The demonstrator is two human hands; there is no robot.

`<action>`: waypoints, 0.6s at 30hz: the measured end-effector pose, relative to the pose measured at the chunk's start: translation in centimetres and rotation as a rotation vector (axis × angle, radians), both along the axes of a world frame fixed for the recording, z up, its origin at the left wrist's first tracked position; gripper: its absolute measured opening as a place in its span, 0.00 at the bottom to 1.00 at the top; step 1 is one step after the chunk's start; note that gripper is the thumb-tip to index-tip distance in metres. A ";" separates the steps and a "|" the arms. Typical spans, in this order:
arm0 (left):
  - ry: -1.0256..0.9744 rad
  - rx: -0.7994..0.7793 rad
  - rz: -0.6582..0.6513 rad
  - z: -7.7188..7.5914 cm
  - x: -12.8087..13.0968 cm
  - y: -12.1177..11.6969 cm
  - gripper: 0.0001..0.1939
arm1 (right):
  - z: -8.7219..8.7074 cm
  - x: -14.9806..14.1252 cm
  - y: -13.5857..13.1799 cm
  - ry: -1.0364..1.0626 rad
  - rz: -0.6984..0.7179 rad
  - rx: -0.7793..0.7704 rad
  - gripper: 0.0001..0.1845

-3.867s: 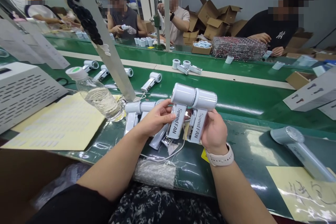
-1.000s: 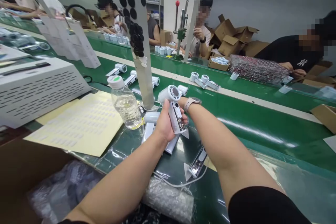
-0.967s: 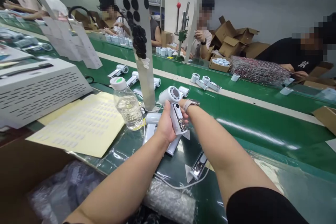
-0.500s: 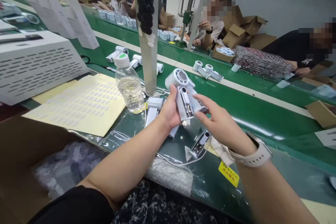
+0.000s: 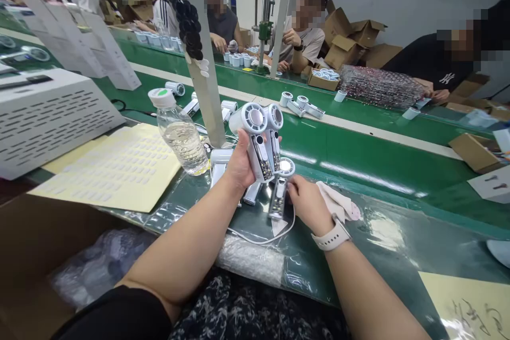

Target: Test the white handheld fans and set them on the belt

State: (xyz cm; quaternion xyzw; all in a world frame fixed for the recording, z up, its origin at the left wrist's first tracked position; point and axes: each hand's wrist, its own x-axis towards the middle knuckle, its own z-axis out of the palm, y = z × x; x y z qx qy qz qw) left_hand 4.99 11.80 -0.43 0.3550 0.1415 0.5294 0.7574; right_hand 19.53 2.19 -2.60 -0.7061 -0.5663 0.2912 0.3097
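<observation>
Lowered since the earlier view, the right hand (image 5: pixel 308 204) now rests on a white plastic handheld fan (image 5: pixel 279 196) lying on the green belt surface (image 5: pixel 358 154), apart from the left hand (image 5: pixel 239 167), which clamps two matching fans (image 5: pixel 258 156) upright, with more fans (image 5: pixel 190 107) lying beyond.

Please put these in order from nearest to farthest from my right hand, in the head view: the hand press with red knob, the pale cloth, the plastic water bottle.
From the right hand:
1. Pale cloth, just beside the hand, on its right.
2. Plastic water bottle, to the left, on the near side of the belt.
3. Hand press, straight ahead, across the belt on the far side.
</observation>
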 end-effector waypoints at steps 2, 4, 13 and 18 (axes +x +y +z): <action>0.001 0.006 0.012 -0.1 0.0 0.1 0.35 | -0.4 -0.5 0.0 0.112 0.038 -0.015 0.09; -0.002 0.012 0.009 -0.2 0.0 0.1 0.35 | -0.7 -0.6 -0.5 0.204 0.062 -0.035 0.11; -0.021 0.005 -0.110 -0.1 0.4 -1.2 0.38 | 0.4 -0.9 -3.0 0.759 0.151 -0.118 0.20; -0.032 -0.001 -0.087 0.1 1.1 -1.8 0.38 | 0.4 -2.9 -3.6 0.720 0.163 0.014 0.20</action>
